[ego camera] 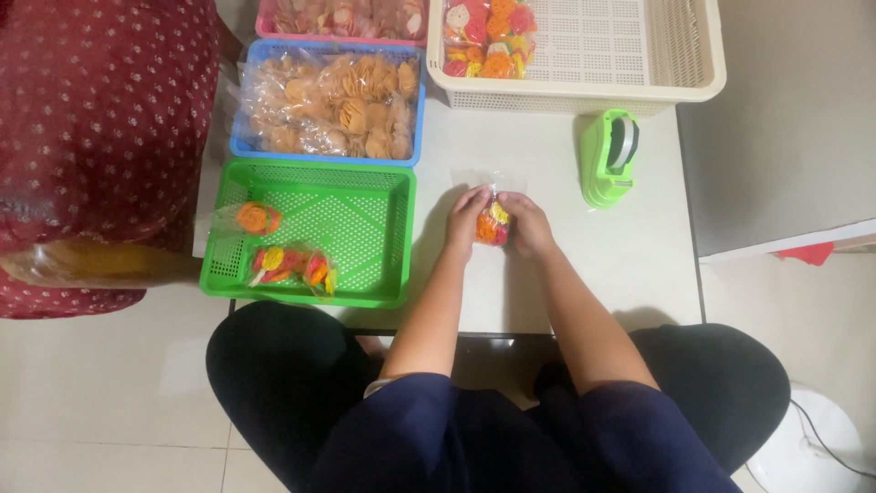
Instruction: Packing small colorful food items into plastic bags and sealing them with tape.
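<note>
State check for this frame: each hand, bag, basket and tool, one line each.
left hand: gripping small snack bag
right hand: gripping small snack bag
small snack bag: filled, top unsealed, upright on table
green basket: holds two small packets
blue basket: full
cream basket: mostly empty
green tape dispenser: standing, untouched

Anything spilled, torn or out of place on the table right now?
Nothing stands out. Both hands, left hand and right hand, hold a small snack bag on the white table. Filled bags lie inside the green basket.
</note>
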